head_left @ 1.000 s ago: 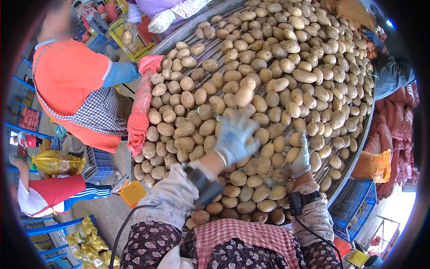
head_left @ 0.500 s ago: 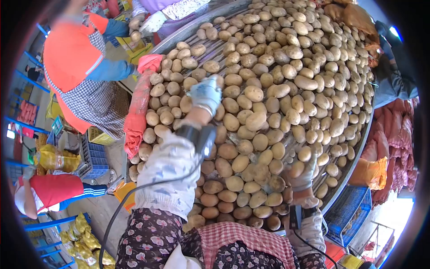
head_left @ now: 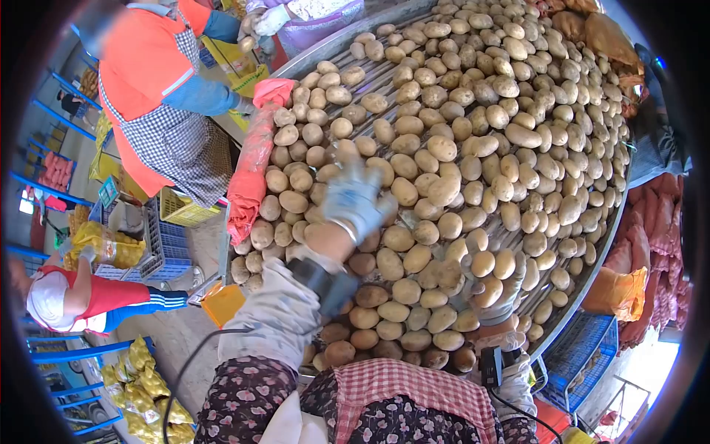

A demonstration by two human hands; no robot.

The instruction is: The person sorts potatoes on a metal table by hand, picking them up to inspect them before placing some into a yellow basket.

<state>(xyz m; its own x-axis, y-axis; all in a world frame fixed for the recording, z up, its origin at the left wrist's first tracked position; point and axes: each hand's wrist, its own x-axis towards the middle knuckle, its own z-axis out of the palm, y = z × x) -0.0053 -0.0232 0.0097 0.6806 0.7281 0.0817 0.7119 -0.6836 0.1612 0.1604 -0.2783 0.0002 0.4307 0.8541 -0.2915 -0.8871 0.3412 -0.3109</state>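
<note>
Many loose brown potatoes (head_left: pixel 444 189) cover a slatted metal sorting table. My left hand (head_left: pixel 356 198), in a pale blue glove, is over the potatoes on the left half. Its thumb stands apart from the fingers, whose tips are smeared by motion; I make out nothing held. Low on the right, my right hand (head_left: pixel 510 292), in a dirty grey glove, is turned palm up. Its fingers curl around a few potatoes (head_left: pixel 488 291), which partly hide the palm. Dark devices with cables are strapped to both wrists.
A red wrapped pad (head_left: pixel 248 170) lines the table's left edge; the metal rim (head_left: pixel 584 285) curves along the right. A person in orange (head_left: pixel 148 66) stands at left, another in red (head_left: pixel 81 296) below. Blue crates (head_left: pixel 580 355) and red sacks (head_left: pixel 658 237) stand at right.
My left hand has moved toward me and slightly right, its thumb now spread. My right hand has turned palm up, with potatoes now in it. The whole view has shifted a little.
</note>
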